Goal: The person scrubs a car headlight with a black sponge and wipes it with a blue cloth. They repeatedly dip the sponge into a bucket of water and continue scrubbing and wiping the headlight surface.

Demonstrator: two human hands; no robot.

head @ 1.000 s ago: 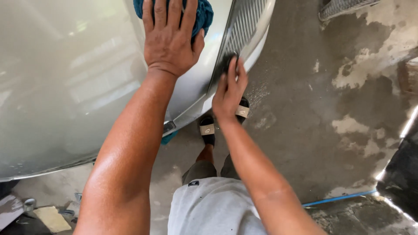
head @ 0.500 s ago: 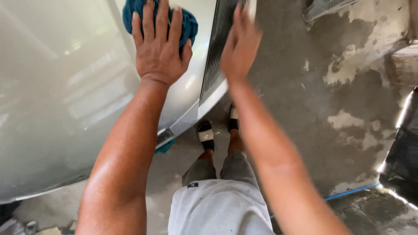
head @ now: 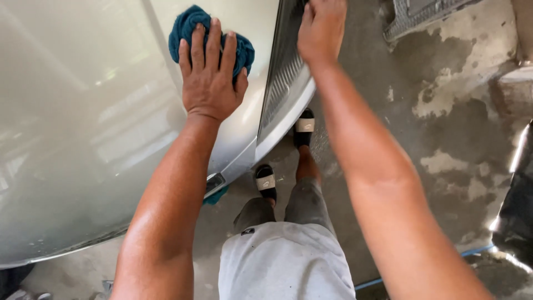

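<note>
Cloth point(head: 191, 25), teal and bunched, lies on the silver car hood point(head: 83, 139), pressed flat under the left hand point(head: 210, 78). That hand is spread, palm down, fingers point(head: 199, 47) splayed over the cloth rather than curled around it; the cloth bulges out above and to both sides of the fingers. The right hand point(head: 322, 28) rests on the top edge of the grille point(head: 283, 78) at the front of the car, fingers bent over it, gripping loosely; whether they close fully around the edge cannot be told. Both arms reach forward from the bottom of the view. Below, between the arms, are grey shorts point(head: 283, 261) and two feet in black sandals point(head: 265, 182) with pale straps, standing on the concrete floor point(head: 444, 139) just beside the bumper. The floor is blotched with damp and dry patches. A blue hose point(head: 477, 249) runs along the floor at lower right.
</note>
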